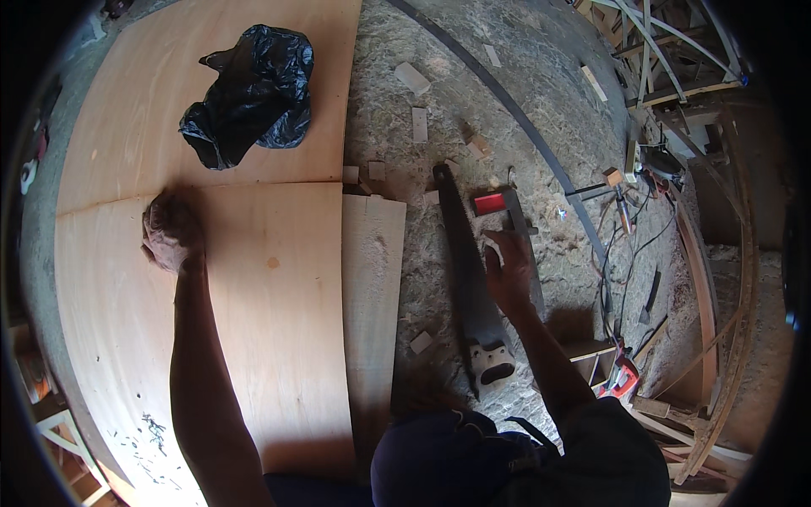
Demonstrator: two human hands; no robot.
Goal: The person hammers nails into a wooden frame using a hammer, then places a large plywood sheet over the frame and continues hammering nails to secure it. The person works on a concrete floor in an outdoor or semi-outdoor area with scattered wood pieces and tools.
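Note:
My left hand [172, 230] is closed, with curled fingers, on a pale plywood sheet [279, 228] near the seam with a second sheet [127, 110]. Whatever those fingers may hold is hidden. Down on the rough floor, my right hand [510, 272] reaches over a dark, L-shaped tool [513, 209] with a red block [489, 204] at its end. Its thumb and fingers look apart. Just left of it lies a handsaw [471, 287], its pale handle towards me. A crumpled black plastic bag [262, 97] rests on the far sheet.
A narrow board [372, 279] lies along the plywood's right edge. Small wood offcuts [412, 78] are scattered on the floor. A long dark strip [515, 110] curves across it. Cables [621, 262], a hammer [623, 209] and wooden frames [718, 338] stand at the right.

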